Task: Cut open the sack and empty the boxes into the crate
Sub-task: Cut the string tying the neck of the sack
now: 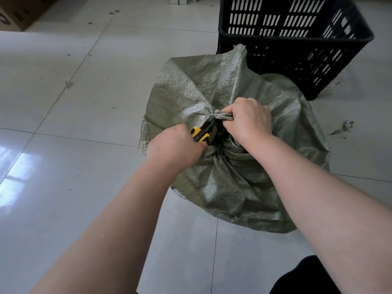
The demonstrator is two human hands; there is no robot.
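A green woven sack (250, 179) stands on the tiled floor, its mouth bunched and tied into a twisted knot (221, 116). My right hand (249, 119) grips the bunched fabric just beside that knot. My left hand (175, 146) is closed around a yellow and black utility knife (201, 132), whose tip points up at the tie. The boxes are hidden inside the sack. A black slotted plastic crate (297, 39) stands right behind the sack, touching its upper corner.
Glossy grey floor tiles (74, 124) spread to the left and front, with small scraps of green fibre scattered about. A cardboard box (14, 15) sits at the far upper left. My dark-clothed knee (305, 276) shows at the bottom right.
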